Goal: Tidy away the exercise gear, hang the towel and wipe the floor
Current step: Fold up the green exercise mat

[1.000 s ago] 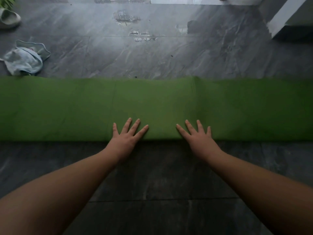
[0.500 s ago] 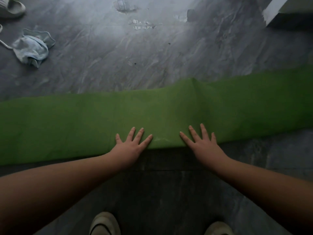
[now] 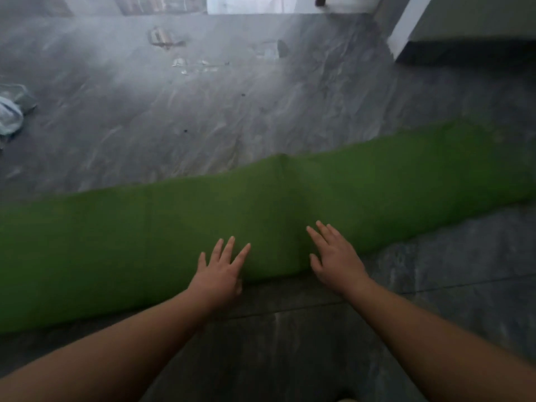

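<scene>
A green exercise mat (image 3: 121, 245), rolled or folded into a long band, lies across the dark marble floor from the left edge to the right edge. My left hand (image 3: 219, 271) rests flat on its near edge with fingers spread. My right hand (image 3: 333, 253) lies flat on the mat a little farther in, fingers apart. Neither hand grips anything. A crumpled pale blue towel (image 3: 10, 114) lies on the floor at the far left, partly cut off by the frame.
Wet patches or spilled marks (image 3: 185, 65) show on the grey floor (image 3: 290, 105) beyond the mat. A white post and dark cabinet base (image 3: 412, 27) stand at the upper right. A bright doorway (image 3: 261, 4) is at the top.
The mat's far edge has drawn nearer and the band now slants. Both hands have slid forward on it, the right farther. The view has shifted, putting the towel at the left edge.
</scene>
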`<state>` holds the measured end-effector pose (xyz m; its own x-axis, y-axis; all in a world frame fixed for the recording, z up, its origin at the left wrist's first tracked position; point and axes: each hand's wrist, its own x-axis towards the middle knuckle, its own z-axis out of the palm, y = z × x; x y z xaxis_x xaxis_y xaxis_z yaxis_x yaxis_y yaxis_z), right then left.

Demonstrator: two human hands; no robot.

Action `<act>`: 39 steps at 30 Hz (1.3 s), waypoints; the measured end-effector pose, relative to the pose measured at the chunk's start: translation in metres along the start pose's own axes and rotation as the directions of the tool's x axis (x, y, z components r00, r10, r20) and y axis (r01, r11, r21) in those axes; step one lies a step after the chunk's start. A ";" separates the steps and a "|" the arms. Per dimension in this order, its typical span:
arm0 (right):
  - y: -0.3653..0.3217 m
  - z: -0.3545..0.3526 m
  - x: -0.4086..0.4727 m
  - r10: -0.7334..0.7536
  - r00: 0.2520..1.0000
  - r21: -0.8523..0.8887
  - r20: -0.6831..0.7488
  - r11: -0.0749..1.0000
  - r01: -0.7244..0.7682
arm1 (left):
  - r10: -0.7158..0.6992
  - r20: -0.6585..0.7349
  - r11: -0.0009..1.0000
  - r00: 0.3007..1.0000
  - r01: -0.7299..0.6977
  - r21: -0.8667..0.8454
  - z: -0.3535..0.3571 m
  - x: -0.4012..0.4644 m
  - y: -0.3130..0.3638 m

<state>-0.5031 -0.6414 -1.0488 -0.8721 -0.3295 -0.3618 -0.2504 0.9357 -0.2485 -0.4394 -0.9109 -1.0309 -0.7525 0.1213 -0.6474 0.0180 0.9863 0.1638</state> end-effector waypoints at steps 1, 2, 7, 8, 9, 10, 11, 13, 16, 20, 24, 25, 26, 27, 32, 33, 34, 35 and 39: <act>0.013 -0.003 0.000 0.059 0.998 0.019 -0.035 0.998 -0.058 | 0.037 -0.014 0.999 0.999 -0.037 -0.002 -0.005 0.008 0.016; 0.029 -0.006 0.001 0.118 0.991 0.029 -0.060 0.993 -0.116 | 0.075 -0.034 0.997 0.997 -0.075 -0.002 -0.011 0.016 0.033; 0.098 -0.013 -0.003 0.344 0.932 0.117 -0.111 0.936 -0.331 | 0.206 -0.141 0.978 0.968 -0.206 0.013 -0.041 0.059 0.114; 0.108 -0.014 -0.003 0.373 0.921 0.144 -0.114 0.923 -0.356 | 0.222 -0.149 0.975 0.964 -0.220 0.027 -0.046 0.067 0.127; 0.118 -0.013 -0.002 0.401 0.908 0.176 -0.121 0.909 -0.378 | 0.238 -0.146 0.971 0.960 -0.233 0.047 -0.049 0.074 0.138; 0.127 -0.014 -0.002 0.429 0.894 0.207 -0.126 0.893 -0.399 | 0.254 -0.134 0.967 0.958 -0.247 0.071 -0.052 0.080 0.148; 0.135 -0.014 -0.001 0.462 0.878 0.237 -0.126 0.873 -0.425 | 0.267 -0.117 0.962 0.957 -0.257 0.093 -0.054 0.086 0.158; 0.151 -0.013 0.002 0.539 0.837 0.320 -0.095 0.813 -0.487 | 0.273 -0.078 0.958 0.959 -0.264 0.112 -0.056 0.097 0.176; 0.169 -0.016 0.004 0.655 0.750 0.572 -0.090 0.650 -0.499 | 0.273 -0.024 0.959 0.962 -0.270 0.090 -0.054 0.114 0.204; 0.189 -0.029 0.020 0.833 0.554 0.918 0.004 0.217 -0.333 | 0.296 0.048 0.952 0.954 -0.299 0.069 -0.048 0.129 0.224; 0.212 -0.029 0.035 0.921 0.351 0.963 0.172 -0.082 -0.258 | 0.276 0.067 0.952 0.959 -0.282 0.118 -0.041 0.129 0.221; 0.216 -0.024 0.037 0.924 0.329 0.961 0.196 -0.113 -0.254 | 0.275 0.059 0.951 0.960 -0.280 0.130 -0.038 0.128 0.220; 0.218 -0.021 0.039 0.923 0.316 0.957 0.219 -0.141 -0.252 | 0.276 0.046 0.951 0.960 -0.280 0.132 -0.036 0.128 0.220; 0.220 -0.019 0.040 0.921 0.306 0.953 0.242 -0.166 -0.253 | 0.280 0.031 0.951 0.959 -0.282 0.128 -0.033 0.127 0.220; 0.224 -0.023 0.041 0.875 0.383 0.952 0.296 -0.241 -0.186 | 0.319 -0.008 0.938 0.948 -0.315 0.146 -0.025 0.124 0.229; 0.226 -0.024 0.040 0.870 0.397 0.954 0.294 -0.240 -0.180 | 0.315 -0.018 0.939 0.949 -0.309 0.149 -0.024 0.124 0.229; 0.226 -0.028 0.038 0.869 0.400 0.955 0.291 -0.240 -0.172 | 0.309 -0.027 0.941 0.951 -0.301 0.154 -0.022 0.124 0.230; 0.226 -0.031 0.034 0.871 0.394 0.955 0.293 -0.250 -0.157 | 0.308 -0.027 0.940 0.951 -0.300 0.162 -0.021 0.123 0.230; 0.231 -0.019 -0.004 0.888 0.307 0.939 0.343 -0.332 -0.090 | 0.357 0.070 0.903 0.932 -0.363 0.229 -0.013 0.114 0.238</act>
<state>-0.5657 -0.4214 -1.0874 -0.3457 0.6861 -0.6402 0.5563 -0.3995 -0.7286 -0.5300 -0.6634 -1.0559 -0.6486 0.4728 -0.5965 0.4401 0.8723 0.2130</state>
